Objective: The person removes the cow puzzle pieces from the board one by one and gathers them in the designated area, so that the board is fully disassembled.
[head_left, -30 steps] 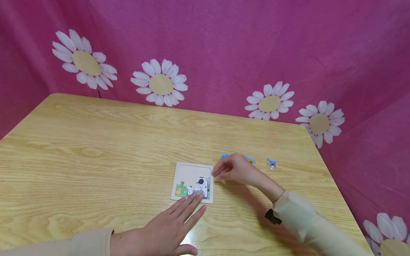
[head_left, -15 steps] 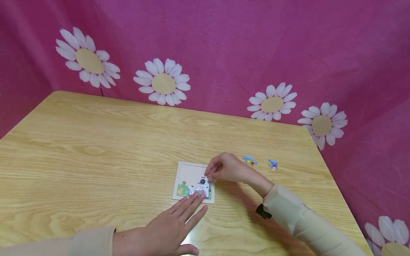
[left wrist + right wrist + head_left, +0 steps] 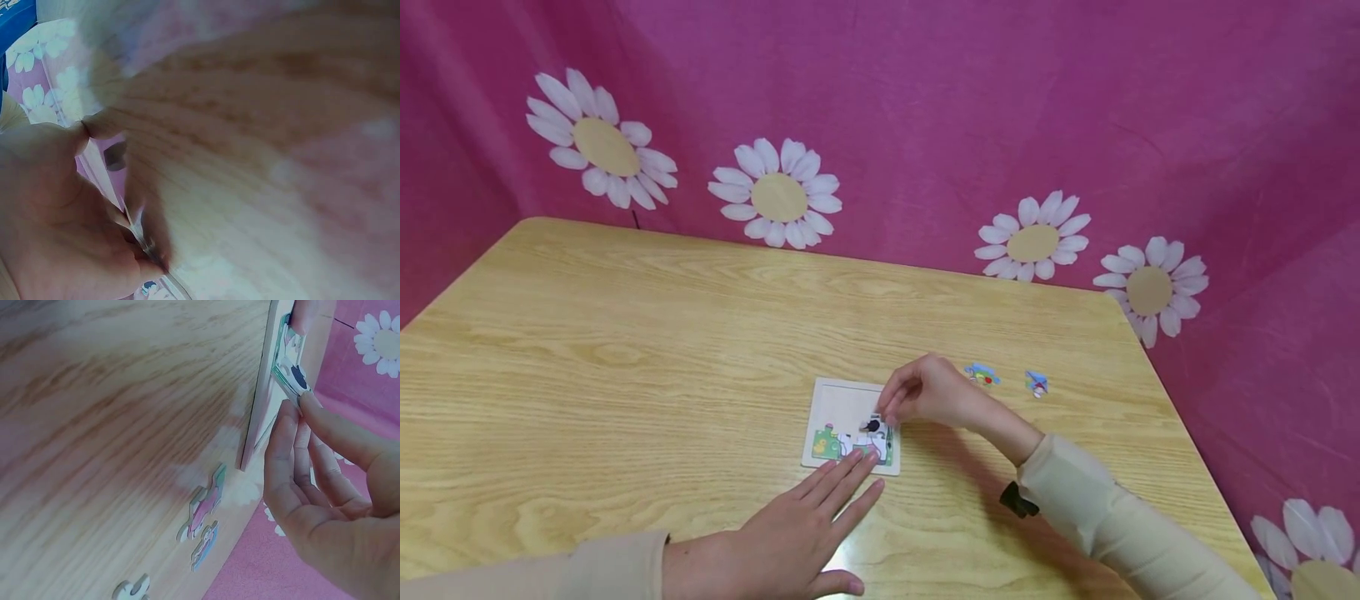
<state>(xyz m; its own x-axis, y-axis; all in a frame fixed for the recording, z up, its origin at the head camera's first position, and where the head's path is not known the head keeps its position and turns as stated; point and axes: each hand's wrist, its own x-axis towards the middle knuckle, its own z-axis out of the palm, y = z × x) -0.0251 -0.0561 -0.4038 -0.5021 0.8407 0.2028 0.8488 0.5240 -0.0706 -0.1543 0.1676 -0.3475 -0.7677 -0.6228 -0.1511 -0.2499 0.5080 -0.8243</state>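
Over the right side of the puzzle tray [image 3: 846, 404], your right hand [image 3: 934, 393] pinches a tilted black-and-white piece [image 3: 291, 377]; your left hand [image 3: 797, 521] lies spread, touching the tray's near side. Loose pieces [image 3: 982, 374] lie farther right on the wooden table [image 3: 662, 350].

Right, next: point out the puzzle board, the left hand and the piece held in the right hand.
Puzzle board [image 3: 842, 405], head view: bare upper area inside.
Left hand [image 3: 792, 532], head view: back of the hand.
Held piece [image 3: 295, 379], right wrist view: printed face.
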